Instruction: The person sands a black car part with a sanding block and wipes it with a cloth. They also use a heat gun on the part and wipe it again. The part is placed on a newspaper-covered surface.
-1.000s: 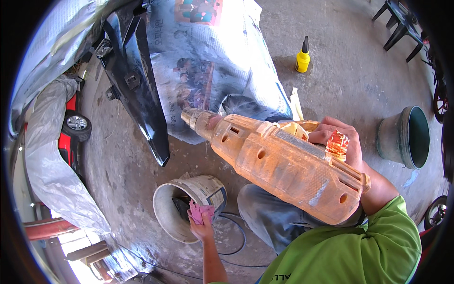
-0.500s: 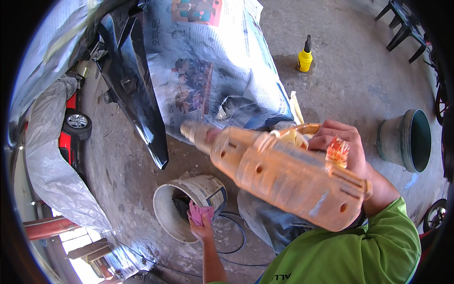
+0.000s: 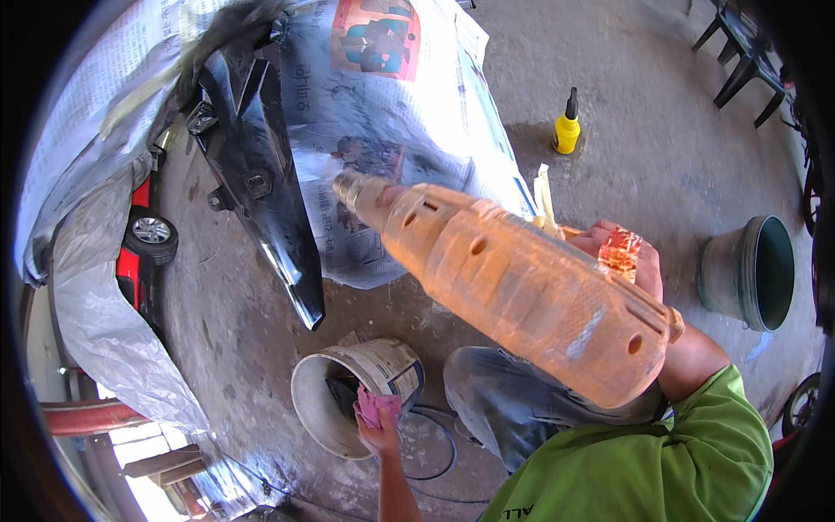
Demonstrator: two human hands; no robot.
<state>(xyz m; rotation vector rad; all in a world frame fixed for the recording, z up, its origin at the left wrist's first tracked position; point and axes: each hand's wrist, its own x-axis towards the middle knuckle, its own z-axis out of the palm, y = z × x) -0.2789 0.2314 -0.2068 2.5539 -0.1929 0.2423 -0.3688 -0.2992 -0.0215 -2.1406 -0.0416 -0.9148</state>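
Note:
My right hand (image 3: 639, 252) grips an orange heat gun (image 3: 531, 291), its body large and close to the view. Its narrow nozzle points left toward a black plastic car part (image 3: 257, 187) and the newspaper-covered surface (image 3: 435, 113); the handle is mostly hidden behind the body. An orange-and-white patterned band crosses that hand. Lower down, my left hand (image 3: 380, 438) holds a crumpled pink cloth (image 3: 377, 407) at the mouth of a tipped white bucket (image 3: 317, 431). Something dark lies inside the bucket.
A yellow bottle (image 3: 566, 130) with a black nozzle stands on the concrete floor. Farther right are a dark green bucket (image 3: 731, 274) and a black stool (image 3: 748, 56). Grey sheeting (image 3: 113, 322) hangs at left near a red car's wheel (image 3: 151, 230). A cable (image 3: 448, 448) loops by the white bucket.
The heat gun has moved up and away from me, nearer the newspaper. My left hand still has the pink cloth at the bucket. The whole view has shifted slightly.

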